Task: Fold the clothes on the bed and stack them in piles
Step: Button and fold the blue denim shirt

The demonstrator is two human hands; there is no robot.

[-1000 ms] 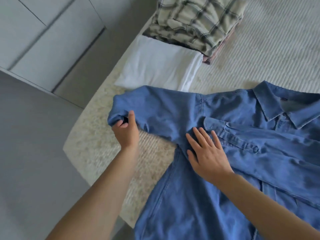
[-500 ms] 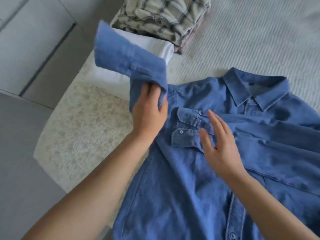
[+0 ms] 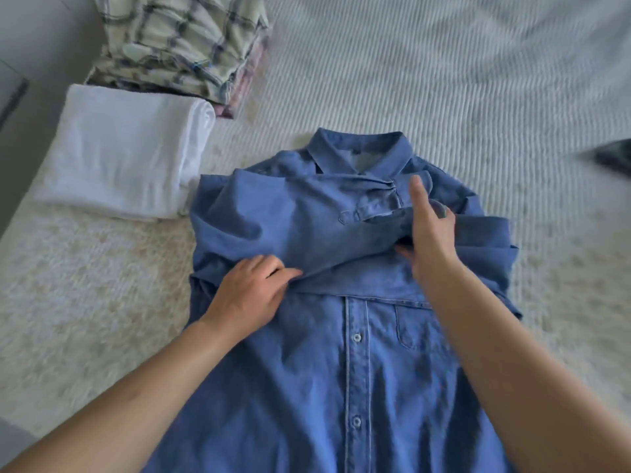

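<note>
Shirt (image 3: pixel 341 387) lies flat on the bed (image 3: pixel 444 80) in front of me, button side up, collar (image 3: pixel 358 153) at the far end, hem running off the near edge of view. Both sleeves are folded across the chest, just below the collar. My left hand (image 3: pixel 249 298) rests on the shirt's left side at the near edge of the folded sleeve. My right hand (image 3: pixel 430 230) is right of centre, on the crossed sleeves. Folded towel (image 3: pixel 123 151) sits left of the shirt, just beside its shoulder. Behind the towel, a stack of folded clothes (image 3: pixel 181 42), touching the towel's far edge. Unidentifiable item (image 3: pixel 613 158) at far right edge.
</note>
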